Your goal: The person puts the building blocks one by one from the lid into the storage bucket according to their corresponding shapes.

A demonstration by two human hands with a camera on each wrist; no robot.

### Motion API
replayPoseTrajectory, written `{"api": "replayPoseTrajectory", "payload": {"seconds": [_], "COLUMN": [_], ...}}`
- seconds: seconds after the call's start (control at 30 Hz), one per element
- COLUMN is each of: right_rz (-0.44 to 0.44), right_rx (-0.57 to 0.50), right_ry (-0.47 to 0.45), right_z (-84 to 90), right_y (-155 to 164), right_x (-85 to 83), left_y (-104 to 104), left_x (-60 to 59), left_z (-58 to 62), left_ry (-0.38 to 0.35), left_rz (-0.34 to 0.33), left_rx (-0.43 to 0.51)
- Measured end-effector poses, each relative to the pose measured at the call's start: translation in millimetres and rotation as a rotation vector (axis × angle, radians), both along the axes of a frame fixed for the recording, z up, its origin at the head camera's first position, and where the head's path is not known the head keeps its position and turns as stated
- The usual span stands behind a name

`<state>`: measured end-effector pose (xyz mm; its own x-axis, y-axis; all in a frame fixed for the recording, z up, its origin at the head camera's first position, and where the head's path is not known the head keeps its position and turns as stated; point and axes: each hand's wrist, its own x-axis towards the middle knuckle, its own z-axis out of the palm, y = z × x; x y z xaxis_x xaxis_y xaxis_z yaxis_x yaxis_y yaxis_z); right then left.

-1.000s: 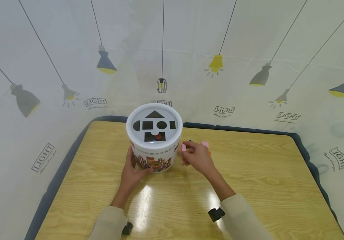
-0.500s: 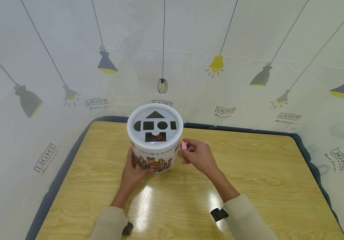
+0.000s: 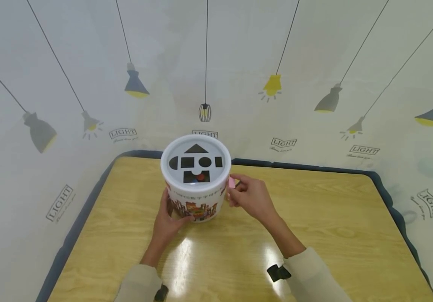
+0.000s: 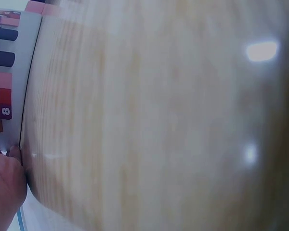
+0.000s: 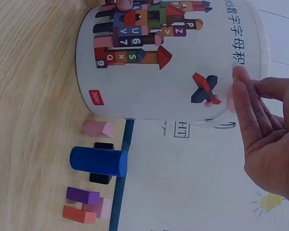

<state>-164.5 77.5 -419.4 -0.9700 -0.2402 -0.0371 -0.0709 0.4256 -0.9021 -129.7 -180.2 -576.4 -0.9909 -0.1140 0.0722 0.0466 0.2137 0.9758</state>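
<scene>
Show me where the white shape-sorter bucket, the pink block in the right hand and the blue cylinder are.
white shape-sorter bucket (image 3: 195,197), head view, printed side wall.
pink block (image 3: 232,182), head view, face showing beside the fingers.
blue cylinder (image 5: 97,160), right wrist view, curved side.

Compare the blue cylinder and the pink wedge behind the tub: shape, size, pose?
The blue cylinder is round and lies on its side; the pink wedge is flat-faced and tapers toward one end. The cylinder looks longer and thicker than the wedge. The cylinder is deep blue, the wedge pale pink. The wedge lies nearer the tub than the cylinder. Both are loose toy blocks resting on the table, untouched by either hand.
</scene>
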Motion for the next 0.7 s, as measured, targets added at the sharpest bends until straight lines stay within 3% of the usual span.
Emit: {"api": "replayPoseTrajectory", "payload": {"seconds": [0.1, 0.3, 0.5, 0.7], "right_rz": [-0.005, -0.026, -0.065, -0.069], "right_rx": [0.019, 0.035, 0.07, 0.02], "right_ry": [0.006, 0.013, 0.059, 0.071], "right_z": [5.3, 14.6, 26.4, 35.9], "right_y": [-0.1, 0.6, 1.2, -1.0], "right_x": [1.2, 2.2, 1.2, -2.0], "left_y": [1.6, -1.0, -2.1, -1.6], "left_x": [3.6, -0.6, -1.3, -2.2], "left_z": [8.5, -15.2, -14.2, -13.4], "left_ry": [-0.012, -0.002, 0.011, -0.001], "left_rz": [-0.006, 0.015, 0.019, 0.023], "left_rx": [0.008, 0.017, 0.004, 0.02]}}
